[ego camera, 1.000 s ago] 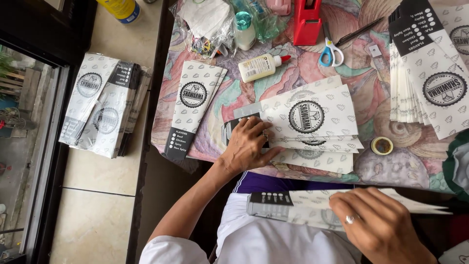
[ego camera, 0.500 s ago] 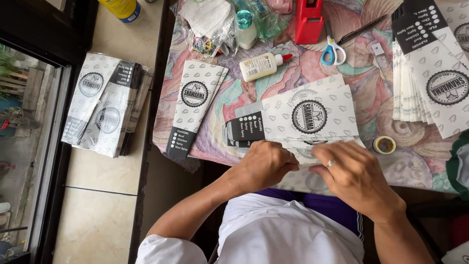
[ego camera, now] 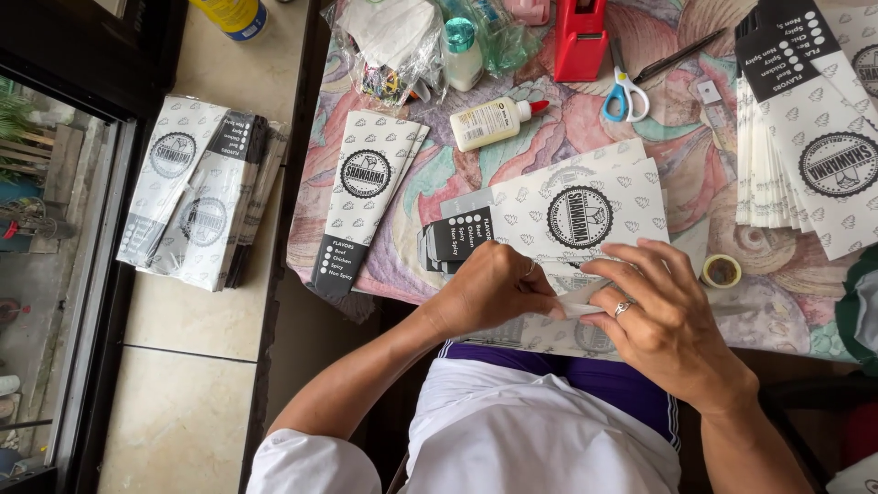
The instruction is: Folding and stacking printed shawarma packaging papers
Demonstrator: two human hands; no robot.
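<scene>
Both hands met at the near edge of the tabletop (ego camera: 384, 197), pinching one white paper fold (ego camera: 585, 299) between them — left hand (ego camera: 485, 293) curled closed on it, right hand (ego camera: 663, 316) with fingers spread over it. The fold lay just ahead of the person, on the printed sleeve stack (ego camera: 567, 215) whose long axis ran left to right; both hands were equally near. One glue bottle (ego camera: 494, 122), one pair of scissors (ego camera: 625, 91) and one tape roll (ego camera: 722, 271) lay beyond.

open patterned cloth lies between the long printed paper sleeve (ego camera: 366, 206) and the stack of printed paper bags (ego camera: 558, 215); white glue bottle (ego camera: 494, 122) and blue-handled scissors (ego camera: 625, 91) crowd the far side.
</scene>
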